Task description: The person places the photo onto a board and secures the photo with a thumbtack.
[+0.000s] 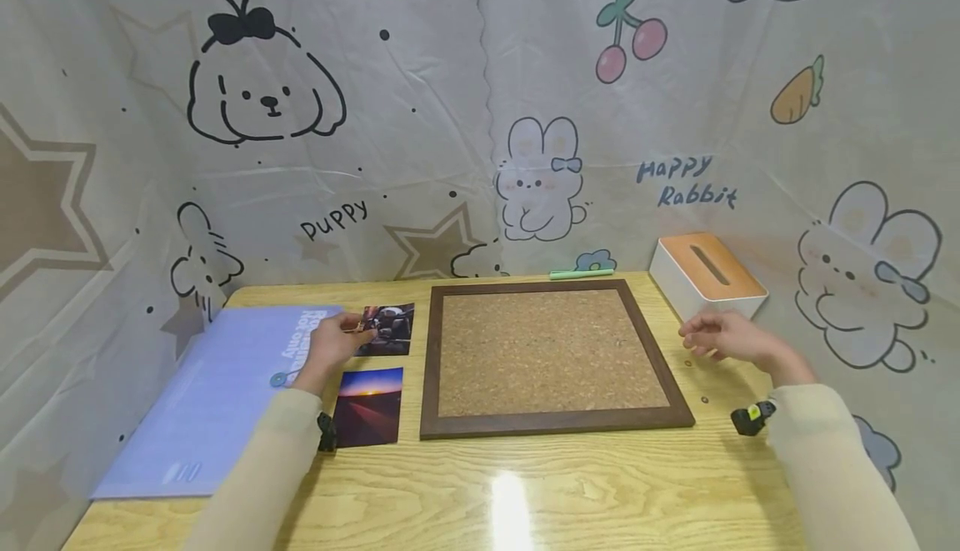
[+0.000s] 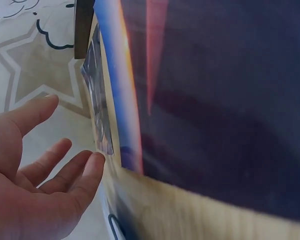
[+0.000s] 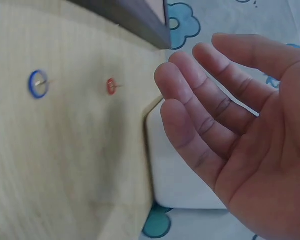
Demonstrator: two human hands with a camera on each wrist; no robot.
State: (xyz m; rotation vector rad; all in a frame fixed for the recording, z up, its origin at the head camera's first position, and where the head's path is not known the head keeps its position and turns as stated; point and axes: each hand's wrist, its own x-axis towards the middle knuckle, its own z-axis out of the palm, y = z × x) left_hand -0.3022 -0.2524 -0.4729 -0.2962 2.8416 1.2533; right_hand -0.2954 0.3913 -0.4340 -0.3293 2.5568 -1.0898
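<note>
At the left edge of the upper photo (image 1: 393, 330), a dark printed picture, hovers my left hand (image 1: 333, 343) with relaxed fingers. In the left wrist view its thumb and fingertips stand apart with nothing between them. Below lies a sunset photo (image 1: 369, 407). My right hand (image 1: 727, 341) is in the air right of a brown-framed cork board (image 1: 555, 351), in front of a tissue box (image 3: 175, 175). Its fingers are gently bent and hold nothing. Beneath it on the table lie a red thumbtack (image 3: 111, 86) and a blue thumbtack (image 3: 38, 84), points showing.
A pale purple folder (image 1: 217, 401) covers the table's left side, beneath the left forearm. Behind the board lies a green pen (image 1: 581, 274). The white box with its orange slotted lid (image 1: 708, 266) stands at the back right. A printed cloth (image 1: 420, 117) hangs around the table.
</note>
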